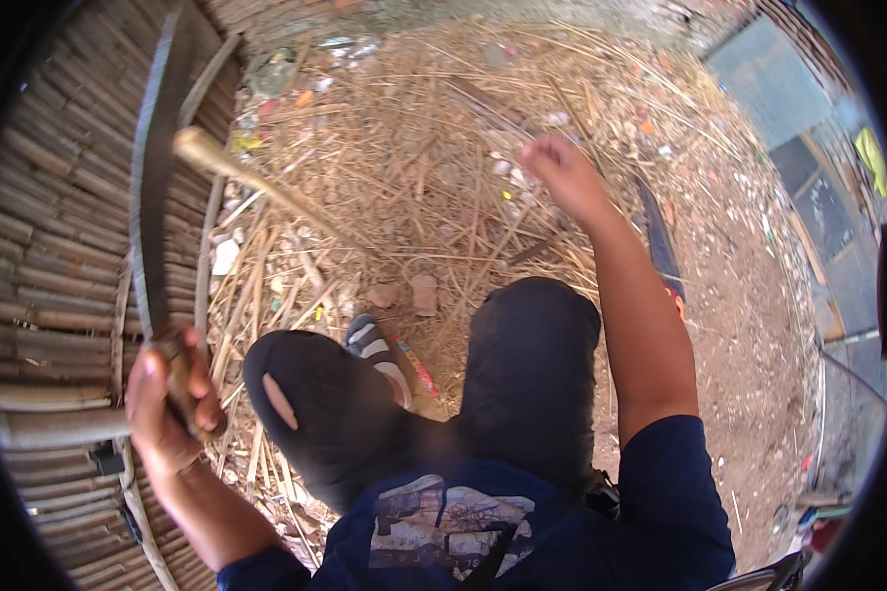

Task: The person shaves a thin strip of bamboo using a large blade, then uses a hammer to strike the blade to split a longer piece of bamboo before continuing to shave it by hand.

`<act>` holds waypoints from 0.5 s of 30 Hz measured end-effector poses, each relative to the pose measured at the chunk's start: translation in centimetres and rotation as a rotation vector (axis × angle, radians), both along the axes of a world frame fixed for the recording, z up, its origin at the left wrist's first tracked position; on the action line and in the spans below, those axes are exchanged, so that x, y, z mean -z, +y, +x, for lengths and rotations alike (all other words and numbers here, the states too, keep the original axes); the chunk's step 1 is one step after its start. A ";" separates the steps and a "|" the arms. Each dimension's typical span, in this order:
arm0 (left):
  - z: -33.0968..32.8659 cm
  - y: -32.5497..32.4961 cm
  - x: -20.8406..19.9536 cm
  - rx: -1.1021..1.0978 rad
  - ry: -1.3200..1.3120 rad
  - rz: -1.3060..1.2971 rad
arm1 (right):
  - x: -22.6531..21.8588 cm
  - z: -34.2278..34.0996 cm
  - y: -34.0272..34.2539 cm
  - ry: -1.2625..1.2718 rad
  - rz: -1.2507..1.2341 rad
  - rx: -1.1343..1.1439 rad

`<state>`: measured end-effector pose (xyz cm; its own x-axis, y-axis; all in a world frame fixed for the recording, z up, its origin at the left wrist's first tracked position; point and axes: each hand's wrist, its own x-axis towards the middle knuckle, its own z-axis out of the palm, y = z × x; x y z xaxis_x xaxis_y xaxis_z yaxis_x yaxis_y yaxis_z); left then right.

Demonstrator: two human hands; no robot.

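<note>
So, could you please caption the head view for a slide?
Left hand holds a long knife beside a slatted wall; right hand hovers over straw.

one machete (149, 187), one thick pale stick (254, 181), one orange-handled tool (660, 241)

No words, numbers or signs can be read. The dark blue shirt (586, 542) bears a pale picture print (453, 519) on its front, any lettering there too blurred to make out. Ahead of the shirt lies a narrow red and yellow wrapper (417, 365), its markings too small to tell.
</note>
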<state>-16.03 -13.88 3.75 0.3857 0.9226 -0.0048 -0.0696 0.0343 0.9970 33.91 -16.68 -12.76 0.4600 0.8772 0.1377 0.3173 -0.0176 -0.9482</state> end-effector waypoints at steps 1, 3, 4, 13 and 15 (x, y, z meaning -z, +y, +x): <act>-0.4 0.5 -0.1 0.019 -0.020 0.011 | 4.6 2.7 -1.8 -0.097 -0.167 0.096; -1.0 0.4 0.1 -0.006 -0.083 -0.014 | 13.6 5.9 -6.5 -0.220 -0.511 0.236; -1.2 0.4 -0.1 -0.045 -0.112 -0.037 | 18.0 6.4 -8.7 -0.236 -0.676 0.283; -2.9 3.8 -0.3 0.048 -0.048 0.045 | 32.1 3.3 -13.3 -0.220 -0.613 0.352; -2.7 3.3 -0.5 0.029 -0.038 0.036 | 32.0 2.9 -9.4 -0.206 -0.496 0.224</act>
